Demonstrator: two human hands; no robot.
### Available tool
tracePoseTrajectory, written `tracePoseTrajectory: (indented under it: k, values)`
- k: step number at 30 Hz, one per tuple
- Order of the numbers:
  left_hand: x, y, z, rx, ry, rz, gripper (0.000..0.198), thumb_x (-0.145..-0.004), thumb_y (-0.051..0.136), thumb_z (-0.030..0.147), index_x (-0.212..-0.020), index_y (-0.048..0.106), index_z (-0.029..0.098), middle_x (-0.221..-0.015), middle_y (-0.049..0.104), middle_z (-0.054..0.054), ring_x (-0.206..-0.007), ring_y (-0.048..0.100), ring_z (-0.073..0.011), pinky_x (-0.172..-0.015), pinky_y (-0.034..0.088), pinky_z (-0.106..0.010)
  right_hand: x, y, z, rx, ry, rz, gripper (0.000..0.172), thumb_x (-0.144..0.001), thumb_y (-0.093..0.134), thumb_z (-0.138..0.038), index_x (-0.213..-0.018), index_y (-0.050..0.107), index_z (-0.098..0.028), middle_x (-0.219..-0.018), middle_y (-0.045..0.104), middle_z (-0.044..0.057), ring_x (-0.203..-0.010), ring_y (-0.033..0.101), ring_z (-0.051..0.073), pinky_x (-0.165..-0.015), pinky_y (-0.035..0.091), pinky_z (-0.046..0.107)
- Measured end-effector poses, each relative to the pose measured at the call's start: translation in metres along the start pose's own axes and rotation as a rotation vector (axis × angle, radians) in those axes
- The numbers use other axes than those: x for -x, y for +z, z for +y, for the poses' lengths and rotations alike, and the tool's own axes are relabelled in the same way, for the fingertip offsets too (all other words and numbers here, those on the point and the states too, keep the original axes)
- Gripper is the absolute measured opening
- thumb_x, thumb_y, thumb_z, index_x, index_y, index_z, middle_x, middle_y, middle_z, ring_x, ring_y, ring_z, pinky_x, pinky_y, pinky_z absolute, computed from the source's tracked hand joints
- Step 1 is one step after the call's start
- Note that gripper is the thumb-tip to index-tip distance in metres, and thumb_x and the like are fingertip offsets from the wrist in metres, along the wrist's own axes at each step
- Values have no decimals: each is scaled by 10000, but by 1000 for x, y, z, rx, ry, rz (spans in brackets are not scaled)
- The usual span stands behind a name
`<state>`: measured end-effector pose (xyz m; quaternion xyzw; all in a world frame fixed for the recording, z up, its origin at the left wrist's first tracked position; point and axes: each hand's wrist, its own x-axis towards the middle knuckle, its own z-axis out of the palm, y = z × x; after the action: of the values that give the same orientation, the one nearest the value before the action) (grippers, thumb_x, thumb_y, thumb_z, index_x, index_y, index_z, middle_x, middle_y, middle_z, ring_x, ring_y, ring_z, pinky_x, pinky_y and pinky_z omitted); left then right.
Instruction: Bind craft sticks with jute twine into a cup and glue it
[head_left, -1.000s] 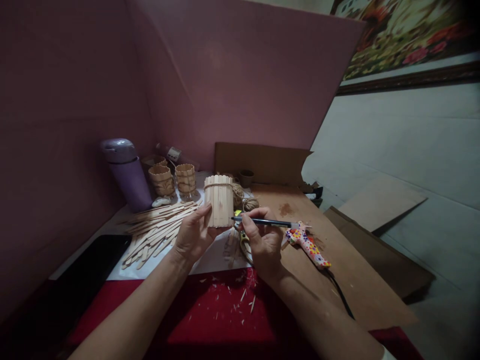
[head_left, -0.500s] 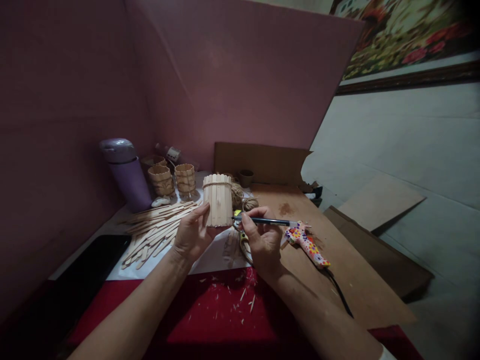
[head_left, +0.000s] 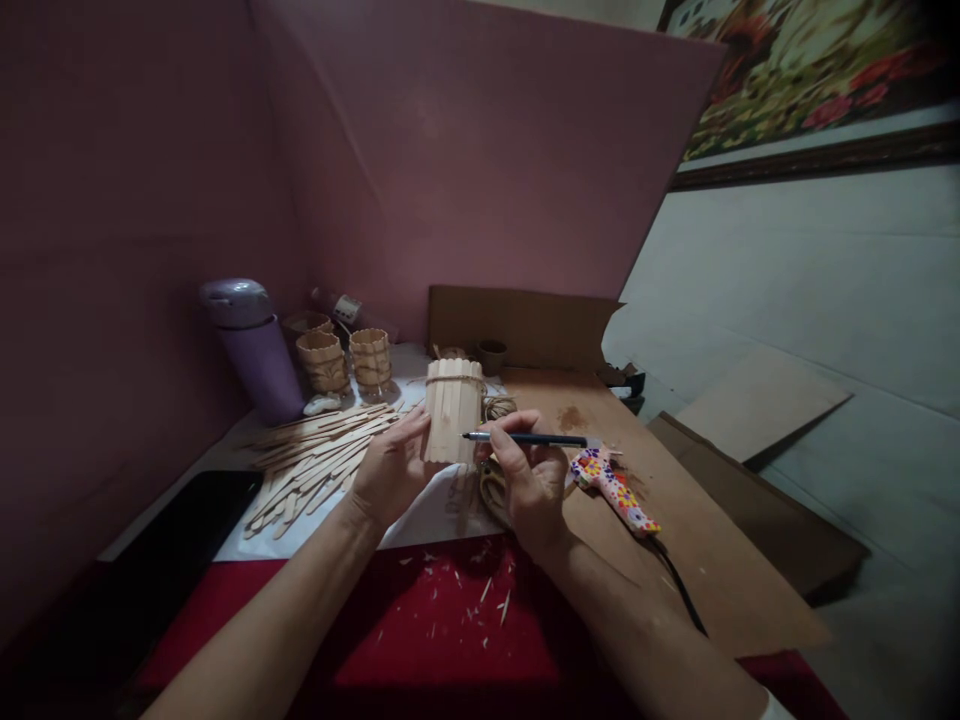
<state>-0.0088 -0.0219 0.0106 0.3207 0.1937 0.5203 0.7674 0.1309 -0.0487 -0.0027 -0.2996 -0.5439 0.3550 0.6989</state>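
My left hand (head_left: 394,470) grips a cup made of wooden craft sticks (head_left: 454,412) by its left side, with the fingers partly hidden behind it. A band of twine circles the cup near its scalloped top. In my right hand (head_left: 529,480) is a dark pen (head_left: 536,439), pinched between thumb and fingers. Its tip points left and lies over the lower front of the cup; whether it touches the wood I cannot tell. Scissors (head_left: 493,493) lie partly hidden behind my right hand, and a ball of twine (head_left: 500,407) sits beyond it.
Loose craft sticks (head_left: 322,460) lie on white paper at left, near a black phone (head_left: 199,515) and a purple bottle (head_left: 259,350). Finished stick cups (head_left: 370,360) stand behind. A flower-patterned glue gun (head_left: 611,487) with a cord rests on the brown board (head_left: 720,590). Wood shavings litter the red cloth (head_left: 442,620).
The cup has shifted right and slightly down in my left hand. The pen's tip, earlier at the cup's lower right edge, now lies over its front.
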Motion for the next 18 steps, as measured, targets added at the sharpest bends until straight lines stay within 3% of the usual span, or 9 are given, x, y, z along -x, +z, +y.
tracePoseTrajectory:
  k: [6,11,18]
  values:
    - [3,1,-3,-144,12,134,343,-812,601,294,-1103,630,116,-898,733,-96,-742,693,-203,-678,551,-290,1,1,-6,53,21,-56,141,-848,600,-334,-824,550,-204,-720,602,-13,-643,578,121,-602,474,263]
    - [2,-1,-3,-124,67,148,427,-781,623,265,-1182,594,120,-958,729,-104,-813,697,-222,-705,569,-304,2,1,-3,116,0,8,147,-858,587,-341,-813,529,-213,-649,580,-26,-604,565,130,-588,469,273]
    - [0,-2,-2,-66,103,164,385,-768,622,236,-1128,617,100,-926,735,-110,-866,693,-247,-749,578,-321,5,0,2,266,-70,-25,120,-861,585,-324,-839,546,-213,-719,573,-10,-669,562,139,-649,473,294]
